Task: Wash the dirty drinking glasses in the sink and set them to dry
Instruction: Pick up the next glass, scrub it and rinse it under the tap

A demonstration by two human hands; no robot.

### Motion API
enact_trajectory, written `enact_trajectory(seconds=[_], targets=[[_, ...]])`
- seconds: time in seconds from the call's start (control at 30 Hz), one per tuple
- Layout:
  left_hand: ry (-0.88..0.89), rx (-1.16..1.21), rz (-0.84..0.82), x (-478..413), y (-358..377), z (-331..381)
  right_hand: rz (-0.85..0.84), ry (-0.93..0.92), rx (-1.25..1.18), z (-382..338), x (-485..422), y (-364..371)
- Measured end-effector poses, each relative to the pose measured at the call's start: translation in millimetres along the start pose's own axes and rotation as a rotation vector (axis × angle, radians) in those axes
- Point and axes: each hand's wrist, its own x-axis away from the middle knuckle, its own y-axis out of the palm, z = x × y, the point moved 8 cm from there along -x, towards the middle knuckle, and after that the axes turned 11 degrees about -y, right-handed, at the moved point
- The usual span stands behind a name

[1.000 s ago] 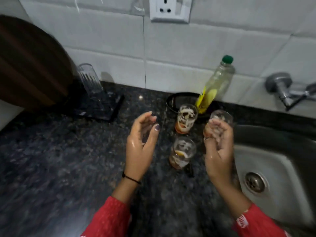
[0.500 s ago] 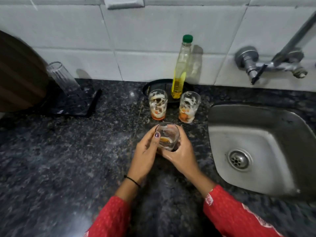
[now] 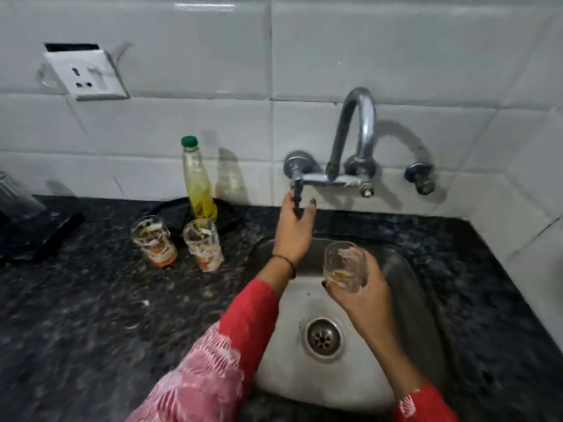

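White tiled wall (image 3: 182, 123) is running across the back, and a dark speckled countertop (image 3: 91, 315) is filling the left & front. A steel sink (image 3: 286, 370) is sitting in the counter at right. A chrome tap (image 3: 362, 117) is hanging off the wall above the sink's back edge, w/ its spout arching up & over.

L hand (image 3: 294, 229) is reaching across the sink to the tap lever (image 3: 296, 190) at the tap's left end. Thumb & fingers are curling round the lever's lower end, w/ a thin black band at the wrist and a red sleeve behind. R hand (image 3: 362, 293) is gripping the held glass (image 3: 344, 266) over the basin, fingers & thumb wrapping its lower half. The glass is leaning slightly, w/ whitish smears inside & orange bits near the bottom.

At far left a black mat (image 3: 39, 236) is lying on the counter, w/ a blurred clear glass (image 3: 12, 196) at the frame edge. A black tray (image 3: 170, 214) is sitting against the wall, w/ a green-capped bottle (image 3: 199, 184) of yellow liquid standing on it. A socket (image 3: 86, 74) is sitting on the wall at upper left.

Just in front of the tray, left of the sink, the left dirty glass (image 3: 154, 242) & the right dirty glass (image 3: 203, 243) are standing on the counter, near each other but apart, both w/ orange dregs. The drain (image 3: 323, 338) is showing in the sink floor btwn the forearms.
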Motion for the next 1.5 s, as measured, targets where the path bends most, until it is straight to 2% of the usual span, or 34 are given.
enact_trajectory(seconds=[0.1, 0.2, 0.27, 0.4, 0.43, 0.5, 0.57, 0.63, 0.67, 0.77, 0.8, 0.87, 0.97, 1.03, 1.1, 1.13, 1.23, 1.3, 1.37, 1.43, 1.5], targets=[[-0.028, -0.048, 0.171, -24.5, 17.2, 21.1, -0.024, 0.009, 0.023, 9.5, -10.7, -18.8], [-0.107, -0.117, 0.35, -39.3, 5.0, 23.6, -0.066, 0.058, -0.018, 18.7, -18.0, -18.4], [-0.158, -0.073, 0.357, -51.4, -2.3, 14.0, -0.078, 0.067, -0.026, 18.5, -21.7, -16.0], [-0.307, 0.489, 0.215, -60.7, -7.7, -15.1, -0.06, 0.065, -0.069, 11.0, -22.8, -11.6], [-0.331, 0.559, 0.167, -54.2, -4.4, -20.7, -0.065, 0.064, -0.068, 9.1, -22.6, -10.3], [-0.439, 0.532, 0.023, -31.8, 12.1, -43.3, -0.086, 0.053, -0.073, 3.8, -22.4, -7.5], [-0.626, 0.421, -0.217, 1.7, 37.9, -83.7, -0.123, 0.04, -0.091, 5.4, -21.5, -0.9], [-0.748, 0.447, -0.414, 32.6, 62.9, -120.1, -0.148, -0.001, -0.041, 4.5, -19.3, 5.9], [-0.781, 0.501, -0.442, 42.2, 70.2, -131.0, -0.174, -0.056, 0.058, 2.7, -18.6, 9.2], [-0.834, 0.673, -0.386, 42.4, 80.3, -156.1, -0.27, -0.357, 0.616, -8.5, -23.5, 19.2], [-0.845, 0.687, -0.363, 38.2, 80.6, -162.2, -0.347, -0.394, 0.748, -8.2, -25.8, 23.5], [-0.841, 0.662, -0.315, 27.3, 78.7, -175.0, -0.499, -0.302, 0.793, -4.1, -32.1, 27.1], [-0.766, 0.724, -0.268, 14.4, 75.3, -188.1, -0.524, -0.096, 0.687, 11.9, -42.0, 29.1], [-0.676, 0.813, -0.276, 14.2, 74.9, -183.8, -0.435, 0.156, 0.454, 28.6, -50.2, 24.1], [-0.631, 0.799, -0.227, 9.2, 70.2, -191.8, -0.332, 0.468, 0.065, 49.5, -45.2, 29.9], [-0.621, 0.774, -0.201, 4.8, 67.0, -195.9, -0.335, 0.541, -0.072, 53.7, -38.6, 36.7], [-0.677, 0.645, -0.158, -13.8, 58.7, -204.3, -0.47, 0.286, -0.023, 58.1, -24.9, 56.2], [-0.758, 0.46, -0.211, -24.1, 59.1, -204.6, -0.632, 0.236, -0.067, 66.9, -12.9, 65.1], [-0.83, 0.28, -0.288, -27.2, 64.1, -200.7, -0.766, 0.185, 0.029, 70.7, -17.0, 60.9], [-0.875, 0.265, -0.326, -27.5, 70.4, -196.7, -0.817, 0.091, 0.186, 81.9, -29.6, 55.4], [-0.841, 0.424, -0.344, -31.8, 77.1, -194.3, -0.837, -0.119, 0.446, 83.5, -32.5, 62.8]])
